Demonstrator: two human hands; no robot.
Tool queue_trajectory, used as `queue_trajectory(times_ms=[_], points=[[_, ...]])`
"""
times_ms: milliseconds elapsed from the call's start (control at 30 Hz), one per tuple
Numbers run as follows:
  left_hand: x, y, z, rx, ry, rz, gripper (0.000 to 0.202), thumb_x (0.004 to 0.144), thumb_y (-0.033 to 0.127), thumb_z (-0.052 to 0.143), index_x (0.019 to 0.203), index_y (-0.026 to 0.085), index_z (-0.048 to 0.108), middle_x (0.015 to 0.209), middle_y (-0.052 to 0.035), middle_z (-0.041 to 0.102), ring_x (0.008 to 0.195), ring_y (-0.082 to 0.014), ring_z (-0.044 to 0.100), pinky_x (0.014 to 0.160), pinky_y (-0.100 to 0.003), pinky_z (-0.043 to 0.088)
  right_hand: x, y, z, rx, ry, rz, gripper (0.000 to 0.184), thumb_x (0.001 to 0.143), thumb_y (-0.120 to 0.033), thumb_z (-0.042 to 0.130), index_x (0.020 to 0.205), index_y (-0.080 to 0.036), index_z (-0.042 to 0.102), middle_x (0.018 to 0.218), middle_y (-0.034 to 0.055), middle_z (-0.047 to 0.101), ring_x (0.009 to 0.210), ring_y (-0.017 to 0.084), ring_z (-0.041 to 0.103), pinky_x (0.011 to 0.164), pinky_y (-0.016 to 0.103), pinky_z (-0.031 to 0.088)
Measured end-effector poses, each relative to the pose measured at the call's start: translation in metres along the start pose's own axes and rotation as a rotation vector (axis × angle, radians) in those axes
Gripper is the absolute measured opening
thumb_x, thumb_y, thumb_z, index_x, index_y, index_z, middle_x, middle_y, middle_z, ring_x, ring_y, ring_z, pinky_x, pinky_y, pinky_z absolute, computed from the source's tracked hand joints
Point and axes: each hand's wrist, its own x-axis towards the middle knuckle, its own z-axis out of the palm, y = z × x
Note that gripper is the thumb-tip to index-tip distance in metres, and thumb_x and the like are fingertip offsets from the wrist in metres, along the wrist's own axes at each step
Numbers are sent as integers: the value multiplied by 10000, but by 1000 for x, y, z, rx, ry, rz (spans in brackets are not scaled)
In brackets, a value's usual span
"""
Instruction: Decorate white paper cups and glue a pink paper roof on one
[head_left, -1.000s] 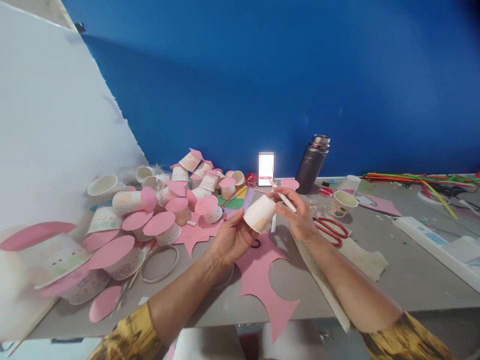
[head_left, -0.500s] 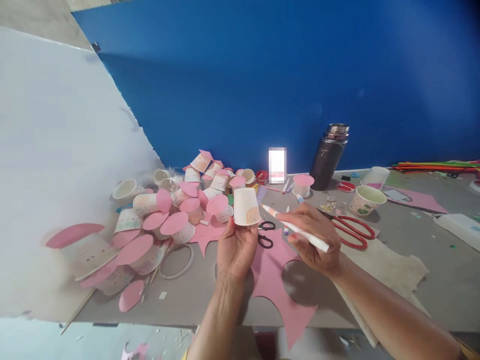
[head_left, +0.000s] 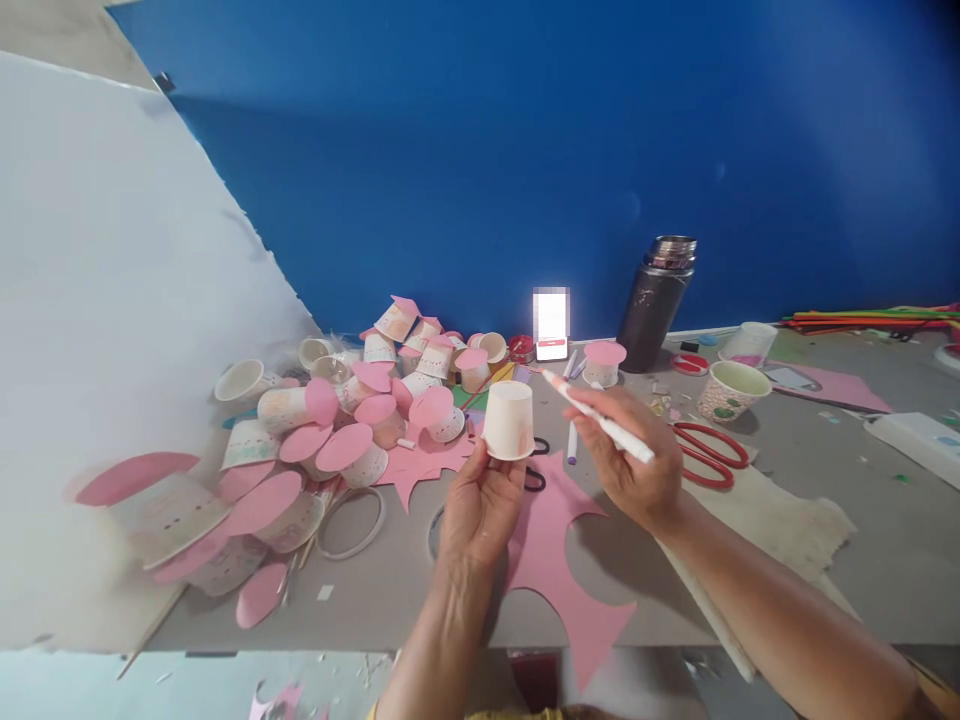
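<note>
An upside-down white paper cup (head_left: 509, 418) rests in the fingers of my left hand (head_left: 486, 505), its rim pointing down. A faint colored patch shows at the cup's lower right edge. My right hand (head_left: 634, 465) grips a white marker (head_left: 611, 432) with a peach-orange tip end, which points up and left and stays apart from the cup. Beneath the hands lies a pink paper sheet (head_left: 551, 540) with round cut-outs. Black scissor handles (head_left: 535, 480) are partly hidden behind the cup.
Many paper cups with pink discs (head_left: 345, 447) crowd the left side. Along the back stand a lit phone (head_left: 552, 325) and a dark open bottle (head_left: 654, 310). Red-handled scissors (head_left: 709, 457), a patterned cup (head_left: 733, 392), a cloth (head_left: 772, 530) and a white power strip (head_left: 911, 447) lie to the right.
My left hand has moved slightly right and turned the cup, so its peach patch has mostly gone out of sight. The marker has shifted a little up with my right hand.
</note>
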Motion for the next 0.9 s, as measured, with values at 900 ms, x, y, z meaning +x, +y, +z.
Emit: queue_trajectory(times_ms=[900], points=[[1, -6, -33, 765, -301, 375, 278, 731, 381, 893, 870, 149, 830, 878, -76, 785, 851, -182, 690, 863, -318, 538, 7, 33, 1, 162, -178, 739, 397, 817, -544, 749, 1002, -197, 803, 1059, 96, 820, 1025, 311, 749, 870, 401, 563]])
